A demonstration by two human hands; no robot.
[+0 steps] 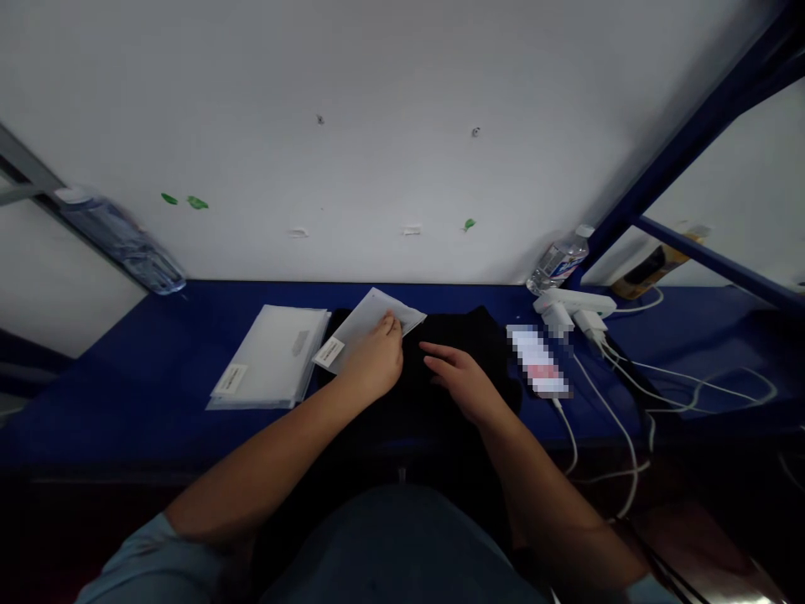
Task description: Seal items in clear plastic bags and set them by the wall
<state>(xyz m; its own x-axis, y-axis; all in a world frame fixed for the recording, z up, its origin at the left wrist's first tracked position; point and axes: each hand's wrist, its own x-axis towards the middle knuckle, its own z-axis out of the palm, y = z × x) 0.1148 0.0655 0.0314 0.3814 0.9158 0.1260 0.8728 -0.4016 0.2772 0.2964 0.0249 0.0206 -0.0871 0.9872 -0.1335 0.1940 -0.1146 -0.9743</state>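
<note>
My left hand (pixel 377 356) has its fingers curled over the right part of a flat, frosted plastic bag (pixel 361 323), which is tilted above black cloth (pixel 465 335). A small white label shows on the bag's lower left corner. To the right, my right hand (pixel 462 382) is apart from the bag, fingers stretched out and thumb separate, with nothing in it. More flat frosted bags (pixel 270 352) lie stacked on the blue desk to the left, the top one bearing a similar label.
On the right of the blue desk (pixel 151 361) lie a phone (pixel 539 361) on a white cable and a power strip (pixel 575 300) with plugged chargers. A water bottle (pixel 559 260) stands behind it. Another large bottle (pixel 122 239) is at the far left, by the wall.
</note>
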